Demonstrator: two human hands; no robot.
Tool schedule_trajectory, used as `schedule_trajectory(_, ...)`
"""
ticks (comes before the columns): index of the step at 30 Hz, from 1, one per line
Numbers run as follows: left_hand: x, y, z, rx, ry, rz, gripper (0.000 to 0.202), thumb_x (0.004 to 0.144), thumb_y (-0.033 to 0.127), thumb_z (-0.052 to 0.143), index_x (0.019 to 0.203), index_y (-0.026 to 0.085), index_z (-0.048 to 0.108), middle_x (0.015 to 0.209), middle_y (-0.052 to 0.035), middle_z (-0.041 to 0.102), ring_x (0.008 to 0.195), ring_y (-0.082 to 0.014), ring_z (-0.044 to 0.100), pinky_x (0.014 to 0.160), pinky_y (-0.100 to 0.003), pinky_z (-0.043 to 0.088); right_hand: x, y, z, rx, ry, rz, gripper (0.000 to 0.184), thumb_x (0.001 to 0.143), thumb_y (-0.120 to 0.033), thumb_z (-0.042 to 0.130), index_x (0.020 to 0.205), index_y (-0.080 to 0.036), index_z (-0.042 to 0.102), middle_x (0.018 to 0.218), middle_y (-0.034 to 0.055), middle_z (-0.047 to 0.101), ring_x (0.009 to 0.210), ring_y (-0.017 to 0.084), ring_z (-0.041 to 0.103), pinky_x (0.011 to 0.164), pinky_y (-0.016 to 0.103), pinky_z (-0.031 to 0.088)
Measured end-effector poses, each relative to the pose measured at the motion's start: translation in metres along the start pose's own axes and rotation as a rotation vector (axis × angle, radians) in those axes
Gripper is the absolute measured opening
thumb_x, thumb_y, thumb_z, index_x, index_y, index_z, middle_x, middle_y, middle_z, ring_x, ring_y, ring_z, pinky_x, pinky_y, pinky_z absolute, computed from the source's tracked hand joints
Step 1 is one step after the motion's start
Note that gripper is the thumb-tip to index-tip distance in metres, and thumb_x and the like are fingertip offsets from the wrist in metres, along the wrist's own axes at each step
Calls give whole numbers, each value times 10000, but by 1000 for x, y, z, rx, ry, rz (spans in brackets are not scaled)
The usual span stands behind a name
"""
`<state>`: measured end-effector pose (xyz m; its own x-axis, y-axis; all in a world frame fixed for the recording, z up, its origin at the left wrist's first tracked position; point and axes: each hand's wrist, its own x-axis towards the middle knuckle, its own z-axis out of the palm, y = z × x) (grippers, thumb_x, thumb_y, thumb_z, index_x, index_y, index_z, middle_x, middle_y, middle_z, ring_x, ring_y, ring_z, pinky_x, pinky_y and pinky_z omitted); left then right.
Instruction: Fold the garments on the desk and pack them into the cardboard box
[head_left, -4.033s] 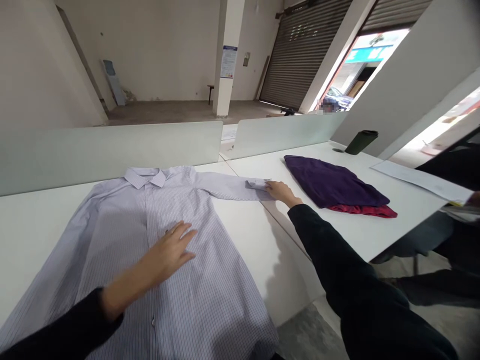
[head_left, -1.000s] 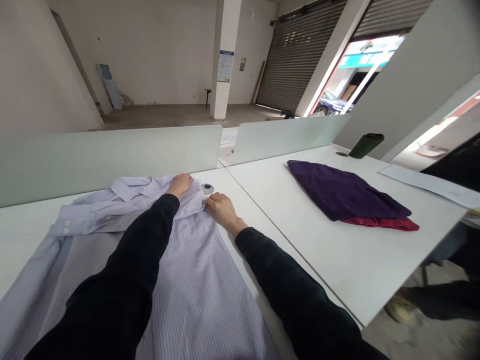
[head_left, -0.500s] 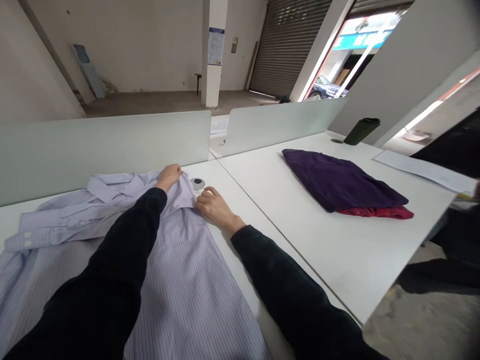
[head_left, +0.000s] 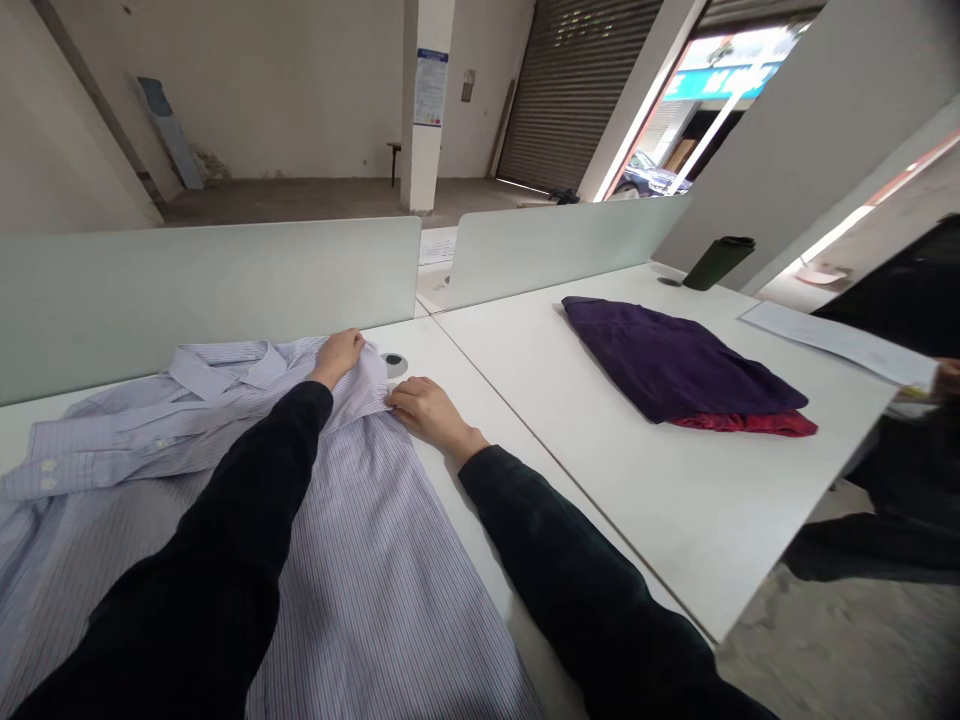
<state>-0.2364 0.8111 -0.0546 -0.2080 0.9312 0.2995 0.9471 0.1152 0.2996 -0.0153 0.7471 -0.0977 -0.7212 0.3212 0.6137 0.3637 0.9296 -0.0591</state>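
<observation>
A striped light-purple shirt lies spread on the white table, its collar near the low divider. One sleeve is folded across the body, with its buttoned cuff at the far left. My left hand is closed on the shirt at the shoulder by the far edge. Lower and to the right, my right hand pinches the edge of the folded sleeve fabric between thumb and fingers. My left forearm crosses above the shirt and hides part of it.
On the adjoining table lie a folded dark purple garment and a red garment under it. Beyond stand a dark green roll and a white sheet. A frosted divider borders the far edge. Another person sits at the right.
My right hand's raised fingers have come down and closed on the fabric edge. My left hand keeps its hold at the shoulder. The view has shifted slightly.
</observation>
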Motion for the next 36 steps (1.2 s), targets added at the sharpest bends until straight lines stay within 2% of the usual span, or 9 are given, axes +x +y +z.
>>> schedule_trajectory(4,6,-1,-5,-42,50,-16,259,933,274,403,999,213,645,1084,-104,702,1036,-246,617,876,-340,444,0,2,3,25,14,18,159,931,-135,513,901,-161,667,856,72,657,820,185,553,772,310,401)
schedule_trajectory(8,8,-2,-21,-78,108,-22,275,958,281,365,1061,213,611,1110,-95,685,1034,-229,601,875,-331,441,0,4,8,143,76,187,158,868,-114,591,999,-168,660,1008,81,680,950,196,566,824,312,417)
schedule_trajectory(13,4,-1,-38,-113,138,15,255,961,265,371,1053,200,599,1096,-78,679,1014,-201,591,875,-298,431,5,0,11,176,18,356,51,866,-185,634,847,-177,679,934,53,709,940,213,563,847,349,352)
schedule_trajectory(18,5,-2,-40,-97,128,-17,252,955,256,376,1039,203,608,1118,-91,679,1037,-220,591,883,-317,432,6,-1,1,39,31,218,139,881,-157,575,755,-169,630,782,41,669,828,186,540,918,378,297)
schedule_trajectory(22,7,-4,-34,-67,102,-55,243,943,277,404,1014,214,628,1103,-105,685,1042,-245,600,879,-343,438,4,0,-4,-77,17,120,163,889,-160,556,735,-180,609,764,35,657,779,177,521,1007,401,244)
schedule_trajectory(25,8,-4,-25,-50,79,-73,239,934,277,419,987,219,645,1079,-106,696,1033,-255,610,867,-353,444,3,-2,-3,-104,-28,127,157,893,-159,546,753,-184,611,744,29,648,769,178,522,1018,408,236)
schedule_trajectory(31,7,-1,-11,-44,62,-12,233,926,279,445,971,209,662,1062,-95,709,1008,-236,621,864,-328,448,4,-3,0,-115,15,149,117,915,-180,543,857,-179,644,830,50,675,800,181,547,989,386,269)
schedule_trajectory(34,3,-4,-21,-22,78,32,257,929,276,431,986,190,666,1088,-104,698,1028,-226,611,903,-319,438,5,-1,2,-138,-6,132,171,908,-138,514,816,-182,651,789,51,671,793,184,546,977,389,273)
schedule_trajectory(36,-4,-13,-37,8,88,61,262,927,275,433,1005,188,667,1121,-101,685,1064,-215,596,941,-303,421,5,0,3,-132,-4,137,190,897,-129,505,799,-182,659,776,55,674,803,190,549,987,398,265)
